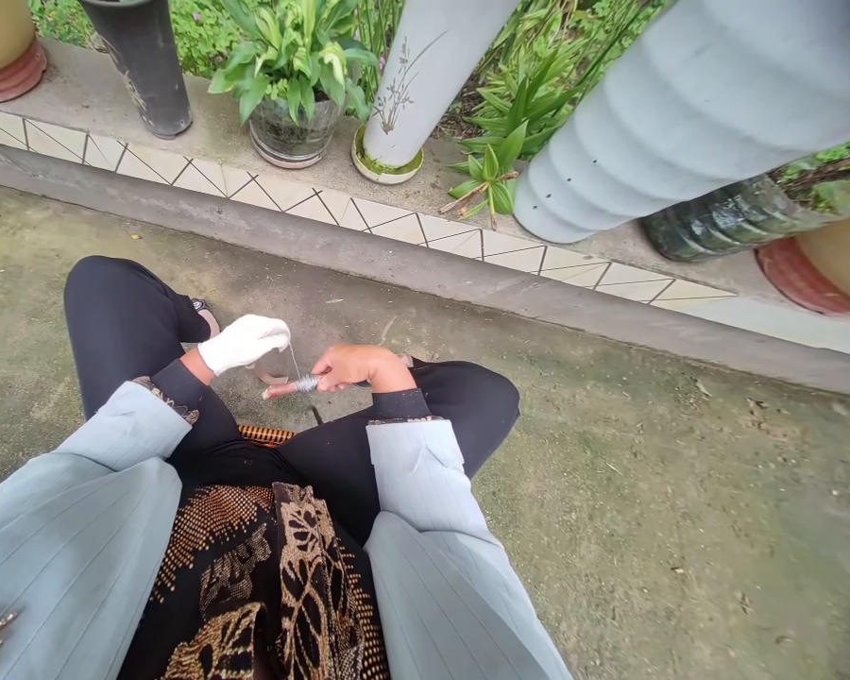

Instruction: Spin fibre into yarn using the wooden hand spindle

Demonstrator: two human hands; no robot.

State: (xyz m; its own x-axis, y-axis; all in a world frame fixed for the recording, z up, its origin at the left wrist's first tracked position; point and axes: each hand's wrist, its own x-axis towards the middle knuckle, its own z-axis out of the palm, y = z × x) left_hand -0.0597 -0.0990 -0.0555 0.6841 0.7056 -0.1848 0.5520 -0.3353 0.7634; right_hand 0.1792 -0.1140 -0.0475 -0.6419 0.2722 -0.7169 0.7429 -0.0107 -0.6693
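Note:
My left hand (245,344), in a white glove, is closed with its fingertips pinched on a thin wire (294,356). The wire runs taut down to a silvery winding (307,383) around a reddish-brown stick (280,389). My bare right hand (350,366) grips this stick just to the right of the winding, its thumb and fingers wrapped round it. A curved brownish piece (263,375) shows just below the glove; whether it joins the stick I cannot tell. Both hands are over my lap, a short gap apart.
My bent legs in dark trousers frame the hands, above an orange-and-black woven edge (265,434). Concrete ground (652,491) surrounds me. Ahead runs a low tiled ledge (397,229) bearing a potted plant (294,132), a dark pot (145,71), a white column (425,85) and a ribbed grey column (652,123).

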